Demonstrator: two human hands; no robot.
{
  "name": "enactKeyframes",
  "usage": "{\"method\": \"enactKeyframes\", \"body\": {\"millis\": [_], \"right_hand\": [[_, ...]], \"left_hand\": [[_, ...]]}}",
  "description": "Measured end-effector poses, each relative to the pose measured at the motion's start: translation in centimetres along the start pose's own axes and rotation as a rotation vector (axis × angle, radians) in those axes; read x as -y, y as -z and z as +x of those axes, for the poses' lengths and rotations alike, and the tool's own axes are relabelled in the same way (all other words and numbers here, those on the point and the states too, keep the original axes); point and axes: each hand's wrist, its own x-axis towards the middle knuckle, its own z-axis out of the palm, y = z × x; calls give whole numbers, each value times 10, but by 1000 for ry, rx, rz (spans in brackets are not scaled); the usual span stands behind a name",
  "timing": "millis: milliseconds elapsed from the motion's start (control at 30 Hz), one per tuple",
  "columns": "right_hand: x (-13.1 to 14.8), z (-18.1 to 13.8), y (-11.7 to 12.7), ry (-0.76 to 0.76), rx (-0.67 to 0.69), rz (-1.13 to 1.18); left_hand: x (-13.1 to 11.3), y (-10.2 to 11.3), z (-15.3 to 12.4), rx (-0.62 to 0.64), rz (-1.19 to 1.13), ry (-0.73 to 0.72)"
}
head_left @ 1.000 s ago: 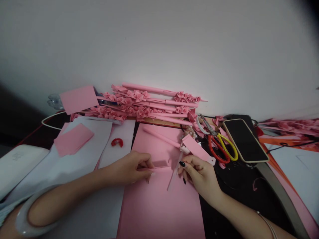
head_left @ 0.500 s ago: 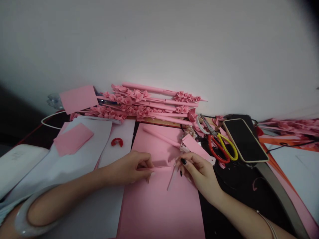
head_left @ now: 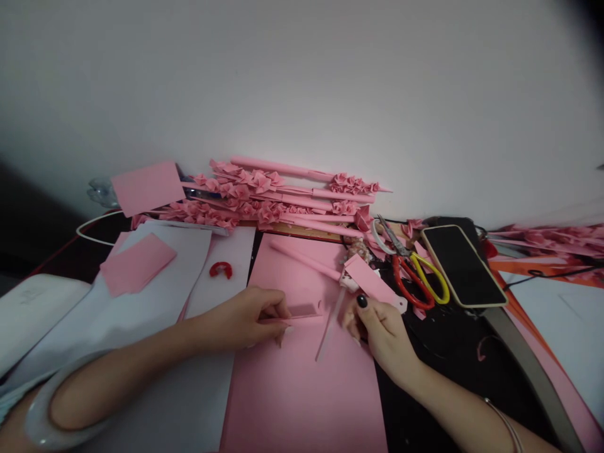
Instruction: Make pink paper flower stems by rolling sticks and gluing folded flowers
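Observation:
My left hand (head_left: 264, 318) pinches a small folded piece of pink paper (head_left: 306, 311) by its left end. This piece sits over a large pink sheet (head_left: 302, 396). Across the sheet, just right of the folded piece, slants a thin pale stick (head_left: 329, 327); its upper end meets a small whitish item (head_left: 349, 282) whose kind I cannot make out. My right hand (head_left: 380, 330) is beside the stick, fingers loosely curled and apart, with nothing visible in them. Above the hands, a rolled pink paper tube (head_left: 306, 260) rests on the sheet.
Scissors with red and yellow handles (head_left: 419, 277) and a phone (head_left: 465, 267) lie at right. Pink paper flower stems (head_left: 264, 189) are piled by the wall. White sheets (head_left: 189, 248), pink squares (head_left: 136, 264) and a red curved item (head_left: 221, 270) are at left.
My right hand has let go of the thin stick and moved slightly right, leaving the stick slanted over the pink sheet. My left hand still pinches the folded paper in the same place.

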Motion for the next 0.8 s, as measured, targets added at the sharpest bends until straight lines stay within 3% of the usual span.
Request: {"method": "enactKeyframes", "body": {"millis": [300,500,800], "right_hand": [[-1,5,-2,-2,-41,-23],[-3,6,-3,76,-71,5],[-6,0,-2,0,-18,-6]], "left_hand": [[-1,0,0,-3,2,12],[1,0,0,-2,0,19],[-1,0,0,1,9,10]]}}
